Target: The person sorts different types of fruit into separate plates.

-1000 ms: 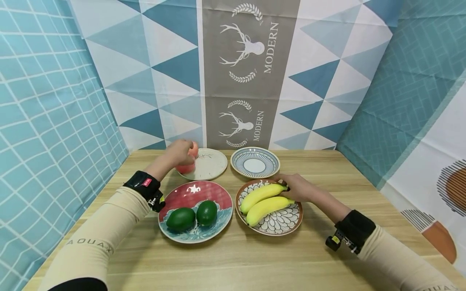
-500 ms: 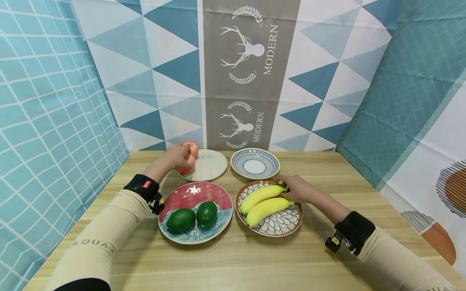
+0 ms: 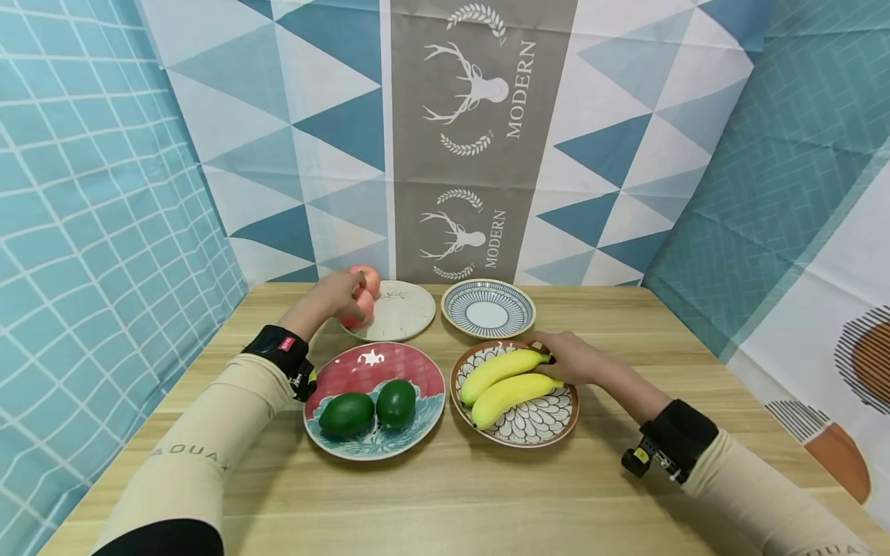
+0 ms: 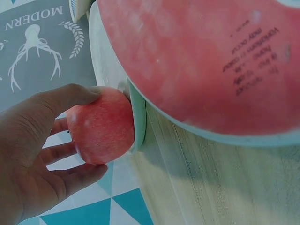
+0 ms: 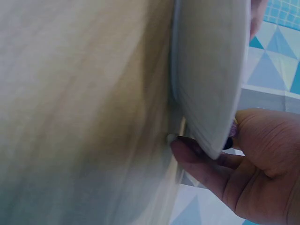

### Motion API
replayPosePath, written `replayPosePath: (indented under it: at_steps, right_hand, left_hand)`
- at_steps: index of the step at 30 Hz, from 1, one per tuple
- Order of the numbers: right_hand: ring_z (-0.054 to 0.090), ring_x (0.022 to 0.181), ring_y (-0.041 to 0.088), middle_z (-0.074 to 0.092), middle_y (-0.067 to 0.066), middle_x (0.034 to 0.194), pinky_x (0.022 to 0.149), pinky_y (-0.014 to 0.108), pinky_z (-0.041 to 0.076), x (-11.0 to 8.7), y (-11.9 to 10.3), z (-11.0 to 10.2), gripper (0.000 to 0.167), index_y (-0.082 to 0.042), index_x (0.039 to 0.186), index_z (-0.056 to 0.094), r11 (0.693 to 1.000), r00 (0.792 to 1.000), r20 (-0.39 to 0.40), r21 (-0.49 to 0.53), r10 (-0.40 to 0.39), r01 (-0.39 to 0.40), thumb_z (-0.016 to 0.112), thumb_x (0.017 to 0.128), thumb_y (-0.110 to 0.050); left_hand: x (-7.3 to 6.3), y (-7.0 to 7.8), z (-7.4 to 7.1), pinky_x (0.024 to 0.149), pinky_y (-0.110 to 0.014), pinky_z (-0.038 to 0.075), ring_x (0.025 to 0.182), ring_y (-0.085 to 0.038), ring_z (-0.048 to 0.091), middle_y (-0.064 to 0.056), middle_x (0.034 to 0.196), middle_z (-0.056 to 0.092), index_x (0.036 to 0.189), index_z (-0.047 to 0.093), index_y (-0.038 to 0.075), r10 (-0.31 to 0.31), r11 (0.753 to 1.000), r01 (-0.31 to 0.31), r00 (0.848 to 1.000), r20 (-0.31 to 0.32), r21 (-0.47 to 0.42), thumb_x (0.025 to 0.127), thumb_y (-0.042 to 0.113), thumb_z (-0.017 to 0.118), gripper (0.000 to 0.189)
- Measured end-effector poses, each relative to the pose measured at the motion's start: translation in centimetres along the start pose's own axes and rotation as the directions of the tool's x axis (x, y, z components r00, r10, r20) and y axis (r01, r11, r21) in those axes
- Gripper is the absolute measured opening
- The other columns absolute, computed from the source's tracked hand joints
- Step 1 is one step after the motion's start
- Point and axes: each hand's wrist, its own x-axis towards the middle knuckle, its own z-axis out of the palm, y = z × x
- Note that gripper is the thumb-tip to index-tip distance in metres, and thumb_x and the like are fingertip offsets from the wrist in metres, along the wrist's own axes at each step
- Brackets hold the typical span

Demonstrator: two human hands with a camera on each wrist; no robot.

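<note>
My left hand (image 3: 332, 296) grips a red apple (image 4: 101, 126) at the left side of an off-white plate (image 3: 406, 310). In the left wrist view the thumb lies on top of it and the fingers curl beneath. A second apple (image 3: 368, 278) sits just behind. My right hand (image 3: 575, 358) pinches the right rim of the brown-rimmed plate (image 3: 531, 432), next to the banana stems. Its thumb is largely hidden by the rim in the right wrist view, while a finger (image 5: 201, 164) reaches under the edge. A far banana (image 3: 501, 372) and a near banana (image 3: 511, 398) lie on this plate.
At the front left stands a red and turquoise plate (image 3: 341, 368) with two dark green avocado-like fruits (image 3: 346, 415). A blue-striped bowl-like plate (image 3: 487, 313) is at the back. The wooden table (image 3: 417, 502) meets patterned cloth walls behind and at both sides.
The fingers of my left hand have shifted slightly on the near apple, and more of it shows. My right hand and the bananas stay in place. The head view has tilted slightly.
</note>
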Motion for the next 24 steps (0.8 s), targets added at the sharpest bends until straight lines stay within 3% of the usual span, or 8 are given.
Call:
replayPosePath:
  at_steps: [4, 8, 15, 19, 24]
  right_hand:
    - [0.070, 0.100, 0.030, 0.071, 0.016, 0.117, 0.083, 0.043, 0.060, -0.3, 0.1, -0.9, 0.050, -0.003, 0.142, 0.060, 0.999, 0.999, 0.034, -0.004, -0.039, 0.039, 0.078, 0.097, -0.013]
    - [0.073, 0.096, 0.029, 0.071, 0.020, 0.116, 0.080, 0.040, 0.061, -0.5, 0.0, -2.6, 0.056, -0.001, 0.143, 0.057, 0.999, 0.994, 0.111, 0.042, 0.007, -0.012, 0.081, 0.094, -0.013]
    - [0.071, 0.109, 0.042, 0.061, 0.032, 0.132, 0.086, 0.045, 0.061, -0.9, 0.1, -6.5, 0.063, 0.002, 0.147, 0.051, 0.986, 0.973, 0.215, 0.123, 0.085, -0.114, 0.081, 0.092, -0.009]
    - [0.067, 0.115, 0.048, 0.060, 0.033, 0.134, 0.088, 0.048, 0.060, -0.1, 0.2, -8.0, 0.055, 0.004, 0.146, 0.052, 0.985, 0.978, 0.188, 0.125, 0.090, -0.115, 0.075, 0.099, -0.013]
    - [0.071, 0.106, 0.042, 0.064, 0.032, 0.130, 0.083, 0.045, 0.062, 2.2, 1.4, -8.7, 0.047, 0.005, 0.143, 0.055, 0.977, 0.986, 0.108, 0.157, 0.125, -0.141, 0.069, 0.104, -0.017]
  left_hand:
    - [0.1, -0.1, 0.0, 0.080, -0.047, 0.047, 0.092, -0.033, 0.054, -0.017, 0.103, 0.061, 0.122, 0.061, 0.003, -0.005, 1.000, 0.005, 1.000, 0.001, -0.004, 0.075, 0.020, 0.079, 0.053]
    - [0.3, -0.4, 0.1, 0.080, -0.047, 0.047, 0.092, -0.034, 0.055, -0.017, 0.103, 0.061, 0.121, 0.061, 0.003, -0.013, 1.000, 0.013, 1.000, 0.007, -0.006, 0.075, 0.019, 0.077, 0.051]
    - [0.4, -0.2, -0.1, 0.089, -0.051, 0.049, 0.103, -0.037, 0.057, -0.021, 0.116, 0.062, 0.134, 0.059, 0.002, -0.047, 0.998, 0.048, 0.999, 0.025, -0.041, 0.077, 0.022, 0.079, 0.064]
    - [0.3, -0.1, -0.3, 0.089, -0.050, 0.049, 0.102, -0.036, 0.056, -0.021, 0.114, 0.062, 0.136, 0.058, 0.001, -0.057, 0.997, 0.059, 0.997, 0.046, -0.039, 0.079, 0.022, 0.080, 0.065]
    - [0.4, 0.1, 0.0, 0.084, -0.048, 0.048, 0.095, -0.034, 0.055, -0.019, 0.107, 0.063, 0.138, 0.059, 0.003, -0.059, 0.997, 0.061, 0.997, 0.052, -0.040, 0.079, 0.022, 0.081, 0.066]
